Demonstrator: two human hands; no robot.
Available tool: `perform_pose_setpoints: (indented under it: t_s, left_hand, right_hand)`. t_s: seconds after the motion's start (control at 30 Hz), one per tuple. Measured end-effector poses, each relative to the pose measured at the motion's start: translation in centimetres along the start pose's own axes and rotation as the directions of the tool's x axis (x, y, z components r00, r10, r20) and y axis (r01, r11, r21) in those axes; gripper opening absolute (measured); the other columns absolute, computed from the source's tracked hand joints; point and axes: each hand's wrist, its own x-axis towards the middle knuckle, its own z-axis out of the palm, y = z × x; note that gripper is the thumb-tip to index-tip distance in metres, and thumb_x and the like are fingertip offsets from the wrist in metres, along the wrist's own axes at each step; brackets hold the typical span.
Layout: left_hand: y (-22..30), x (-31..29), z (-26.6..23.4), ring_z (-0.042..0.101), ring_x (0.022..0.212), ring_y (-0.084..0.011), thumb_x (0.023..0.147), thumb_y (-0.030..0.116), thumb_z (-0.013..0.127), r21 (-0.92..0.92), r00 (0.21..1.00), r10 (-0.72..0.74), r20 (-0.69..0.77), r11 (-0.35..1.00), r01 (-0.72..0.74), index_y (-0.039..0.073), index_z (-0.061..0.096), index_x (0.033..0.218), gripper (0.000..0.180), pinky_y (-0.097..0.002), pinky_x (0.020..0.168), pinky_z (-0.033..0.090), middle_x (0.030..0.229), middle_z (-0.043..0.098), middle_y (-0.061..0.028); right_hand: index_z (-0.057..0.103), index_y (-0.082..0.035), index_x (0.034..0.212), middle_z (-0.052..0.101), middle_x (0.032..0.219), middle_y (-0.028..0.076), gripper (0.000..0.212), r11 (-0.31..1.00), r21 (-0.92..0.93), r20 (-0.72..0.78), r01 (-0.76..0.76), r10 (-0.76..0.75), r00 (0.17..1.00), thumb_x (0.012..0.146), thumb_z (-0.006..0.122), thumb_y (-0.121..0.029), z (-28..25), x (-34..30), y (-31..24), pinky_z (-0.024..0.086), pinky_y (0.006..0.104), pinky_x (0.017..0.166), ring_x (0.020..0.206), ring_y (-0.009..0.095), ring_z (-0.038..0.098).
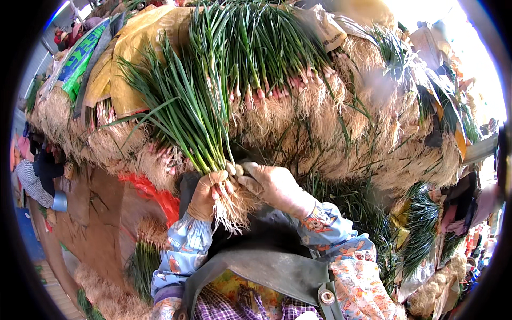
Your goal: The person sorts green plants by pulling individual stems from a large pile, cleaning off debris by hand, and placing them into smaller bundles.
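Observation:
In front of my chest my left hand (201, 196) is closed around a bunch of green garlic (194, 125), just above the roots. Its long green leaves fan up and to the left, while pale roots (230, 210) hang below the fist. My right hand (277, 186) comes in from the other side, thumb and fingers pinched at the base of a stalk beside the bunch. The right fingertips are partly hidden, so the exact grip is hard to see. Just beyond lies a broad pile of green garlic (266, 58), with pinkish stem bases and tan roots facing me.
Yellow sacking (141, 58) covers the pile's left part. Red plastic (154, 194) lies left of my arm, near another rooty bundle (146, 261). Dark leaves (352, 218) are heaped at my right. A person in a striped sleeve (29, 178) is at the far left.

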Motion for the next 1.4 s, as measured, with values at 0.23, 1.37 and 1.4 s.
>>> perform_pose_setpoints:
  t_s: [0.23,1.37,1.4]
  left_hand:
    - [1.0,-2.2,1.5,0.052,0.08,-0.0235,0.072,0.019,0.062,0.071,0.993,0.063,0.102,0.995,-0.07,0.005,0.051,0.089,0.025,-0.0397,0.077,0.045,0.08,0.048,-0.0076]
    - [1.1,-0.1,-0.5,0.041,0.074,-0.0163,0.078,0.02,0.058,-0.211,0.982,0.086,0.165,0.976,-0.05,0.007,0.049,0.088,0.019,-0.03,0.071,0.037,0.083,0.043,-0.0054]
    - [1.0,-0.5,1.5,0.038,0.07,-0.0155,0.077,0.021,0.058,-0.218,0.981,0.136,0.138,0.97,-0.104,0.008,0.046,0.083,0.018,-0.0294,0.066,0.036,0.077,0.039,-0.0037]
  right_hand:
    - [0.06,-0.009,0.093,0.063,0.082,0.003,0.018,0.539,-0.833,0.347,0.13,0.325,0.88,0.076,0.052,-0.012,2.7,-4.6,11.7,0.049,0.0315,0.049,0.062,0.022,0.062]
    - [0.062,-0.01,0.081,0.06,0.067,0.01,0.005,0.999,-0.043,-0.591,-0.028,-0.003,0.807,0.081,0.062,-0.015,4.0,8.4,0.7,0.046,0.0283,0.05,0.052,0.023,0.055]
    - [0.059,-0.008,0.076,0.061,0.066,0.008,0.007,0.996,-0.093,-0.681,-0.013,-0.054,0.73,0.081,0.061,-0.013,4.1,8.6,3.2,0.047,0.0273,0.051,0.053,0.02,0.056]
